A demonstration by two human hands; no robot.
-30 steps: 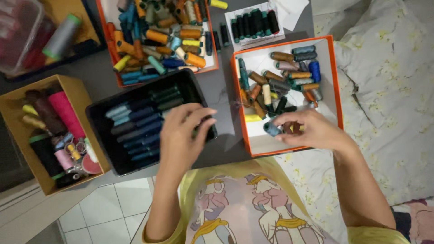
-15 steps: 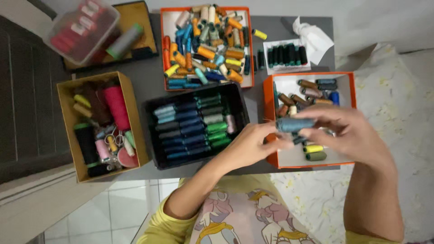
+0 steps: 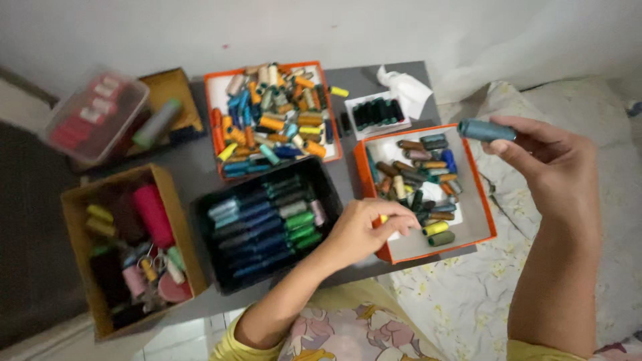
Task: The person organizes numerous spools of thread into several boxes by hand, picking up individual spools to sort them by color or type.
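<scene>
My right hand [image 3: 552, 167] is raised at the right and pinches a grey-blue thread spool [image 3: 486, 130] by one end, held sideways above the orange box [image 3: 485, 217] of mixed spools. My left hand [image 3: 366, 230] rests at the near-left corner of that same box, fingers curled near a yellow spool; I cannot tell whether it grips anything. Beside it on the left is a black tray [image 3: 204, 264] lined with blue, grey and green spools laid in rows.
A second orange box [image 3: 212, 127] heaped with colourful spools sits at the back. A small white box of dark spools [image 3: 378, 112] and crumpled paper [image 3: 409, 87] lie behind. A cardboard box [image 3: 80, 267] with large spools stands left, a clear plastic container [image 3: 97, 113] behind it.
My right hand has lifted the grey-blue spool up and to the right, away from my left hand. My left hand has dropped to the orange box's corner. The view has shifted.
</scene>
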